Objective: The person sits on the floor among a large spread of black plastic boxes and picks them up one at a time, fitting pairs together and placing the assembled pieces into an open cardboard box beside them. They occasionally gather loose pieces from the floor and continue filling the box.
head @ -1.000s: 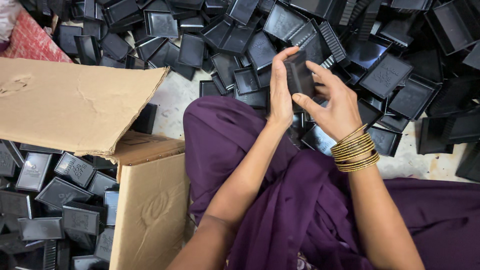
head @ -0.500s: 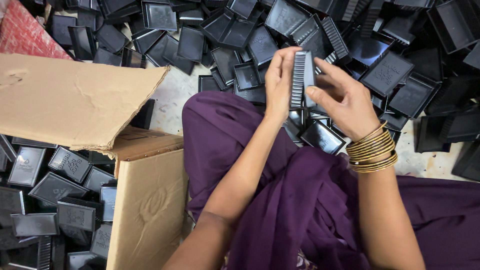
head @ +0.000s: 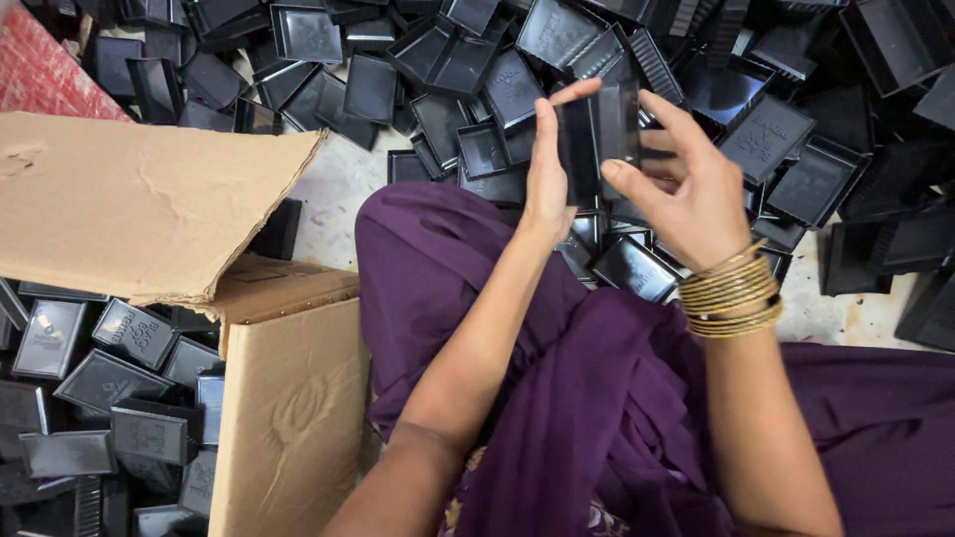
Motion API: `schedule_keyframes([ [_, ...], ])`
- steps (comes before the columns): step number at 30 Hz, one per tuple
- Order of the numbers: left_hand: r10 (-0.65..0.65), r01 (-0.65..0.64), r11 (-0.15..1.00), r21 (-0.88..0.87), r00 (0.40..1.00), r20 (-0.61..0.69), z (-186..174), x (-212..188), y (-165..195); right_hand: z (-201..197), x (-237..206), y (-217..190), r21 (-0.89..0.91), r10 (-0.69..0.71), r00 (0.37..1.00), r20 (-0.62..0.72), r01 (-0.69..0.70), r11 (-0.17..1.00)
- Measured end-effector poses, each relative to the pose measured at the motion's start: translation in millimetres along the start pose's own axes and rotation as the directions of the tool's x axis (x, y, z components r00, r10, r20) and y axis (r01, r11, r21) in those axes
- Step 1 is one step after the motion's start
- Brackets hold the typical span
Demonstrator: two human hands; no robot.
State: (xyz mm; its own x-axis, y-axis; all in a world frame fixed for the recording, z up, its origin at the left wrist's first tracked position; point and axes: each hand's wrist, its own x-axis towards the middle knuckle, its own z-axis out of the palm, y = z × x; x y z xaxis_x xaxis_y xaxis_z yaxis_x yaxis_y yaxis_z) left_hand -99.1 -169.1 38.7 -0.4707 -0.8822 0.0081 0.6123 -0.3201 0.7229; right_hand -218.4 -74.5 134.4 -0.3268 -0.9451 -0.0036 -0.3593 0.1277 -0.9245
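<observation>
My left hand [head: 549, 169] and my right hand [head: 676, 189] hold one small black plastic tray [head: 597, 134] upright between them, above my knees. The left fingers press its left edge and the right thumb and fingers pinch its right side. Gold bangles [head: 731, 293] ring my right wrist. Purple cloth [head: 597, 398] covers my lap below the hands.
A heap of loose black plastic trays [head: 477, 70] spreads over the floor ahead and to the right. An open cardboard box [head: 288, 398] stands at the left with its flap [head: 129, 199] raised and several black trays [head: 109, 398] inside. Red fabric [head: 40, 70] lies top left.
The tray has turned in my hands, from edge-on with its ribbed side showing to its flat face toward me. Both hands stay in about the same place.
</observation>
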Motion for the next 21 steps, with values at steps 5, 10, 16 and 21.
schedule_keyframes([
  [5, -0.010, 0.007, 0.995, 0.098, 0.999, 0.034, 2, -3, -6, 18, 0, 7, -0.069, -0.057, 0.998, -0.008, 0.056, 0.996],
  [10, 0.155, -0.143, 0.943, 0.301, 0.988, -0.018, 1, -2, -5, 22, -1, 9, -0.175, -0.058, 0.998, 0.025, 0.061, 0.983],
  [16, 0.136, -0.128, 0.965, 0.229, 0.991, -0.018, 3, -8, -2, 27, 1, 17, -0.158, -0.206, 0.976, 0.074, 0.215, 0.964],
  [21, 0.205, -0.184, 0.968, 0.169, 0.972, -0.117, -1, 0, 8, 26, 1, 17, 0.065, -0.040, 0.998, -0.046, 0.043, 0.997],
])
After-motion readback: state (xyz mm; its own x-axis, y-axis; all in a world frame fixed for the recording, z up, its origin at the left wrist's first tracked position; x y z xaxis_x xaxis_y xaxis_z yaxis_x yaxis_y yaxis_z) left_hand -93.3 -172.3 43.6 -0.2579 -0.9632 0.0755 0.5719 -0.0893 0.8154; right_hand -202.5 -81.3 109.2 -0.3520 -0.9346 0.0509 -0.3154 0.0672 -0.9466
